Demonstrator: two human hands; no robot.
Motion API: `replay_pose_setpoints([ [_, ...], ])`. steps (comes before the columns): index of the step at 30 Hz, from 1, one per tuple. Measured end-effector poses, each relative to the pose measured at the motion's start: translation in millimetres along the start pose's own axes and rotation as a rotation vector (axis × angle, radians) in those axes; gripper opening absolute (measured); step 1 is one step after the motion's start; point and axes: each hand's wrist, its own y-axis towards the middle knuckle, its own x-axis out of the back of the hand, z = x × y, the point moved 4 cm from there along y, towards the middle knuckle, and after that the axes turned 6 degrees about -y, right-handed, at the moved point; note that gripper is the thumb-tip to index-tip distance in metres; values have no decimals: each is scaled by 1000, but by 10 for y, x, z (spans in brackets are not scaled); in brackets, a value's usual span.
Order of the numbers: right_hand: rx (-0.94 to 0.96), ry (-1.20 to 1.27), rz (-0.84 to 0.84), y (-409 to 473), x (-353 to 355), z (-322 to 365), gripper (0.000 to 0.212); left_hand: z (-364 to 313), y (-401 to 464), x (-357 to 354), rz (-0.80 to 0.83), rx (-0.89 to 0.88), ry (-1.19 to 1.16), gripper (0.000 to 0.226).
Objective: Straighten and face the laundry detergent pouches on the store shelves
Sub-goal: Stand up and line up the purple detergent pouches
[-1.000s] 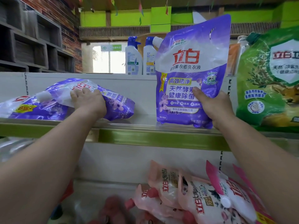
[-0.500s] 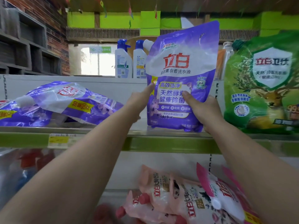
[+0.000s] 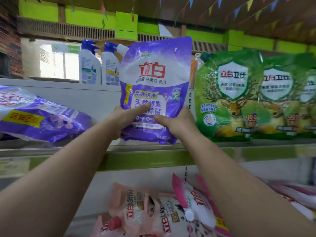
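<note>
1. Head view, the grip: the person's left hand (image 3: 125,119) and right hand (image 3: 176,123) both hold the upright purple detergent pouch (image 3: 154,79) by its lower part. The left thumb lies across the printed front; the right thumb presses the front lower down. The other fingers curl round the pouch's edges and go out of sight behind it. The pouch faces forward, with its base at or just above the shelf edge (image 3: 153,156); whether it rests there cannot be told.

2. Head view, risks: the pouch is soft and full and is held only low down. The tall top with its white spout cap (image 3: 122,49) may well flop forward or sideways once the fingers let go. If the base is set too near the shelf's front lip, the pouch may slide off onto the pink pouches (image 3: 153,207) lying below the wrists.

3. Head view, surroundings: just right of the right-hand fingers stands a row of green pouches (image 3: 229,93), upright and close. A push that way could knock them. To the left of the left hand, well apart, another purple pouch (image 3: 41,120) lies flat and not yet faced. Behind the held pouch, above the fingers, stand two white spray bottles (image 3: 89,65), which limit how far back it can go.
</note>
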Motion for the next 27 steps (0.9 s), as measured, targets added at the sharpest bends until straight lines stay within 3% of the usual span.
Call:
replay_pose_setpoints([
  [7,-29,58,4,-16,1,-35,68,58,-42,63,-89,-42,68,82],
  [13,8,13,-24,-100,59,-25,57,44,-73,49,-76,-44,66,81],
  [23,91,-54,-74,-290,90,34,73,38,-82,69,-71,-87,61,82],
  [27,103,-131,-54,-342,105,57,69,48,-94,75,-70,-82,71,86],
])
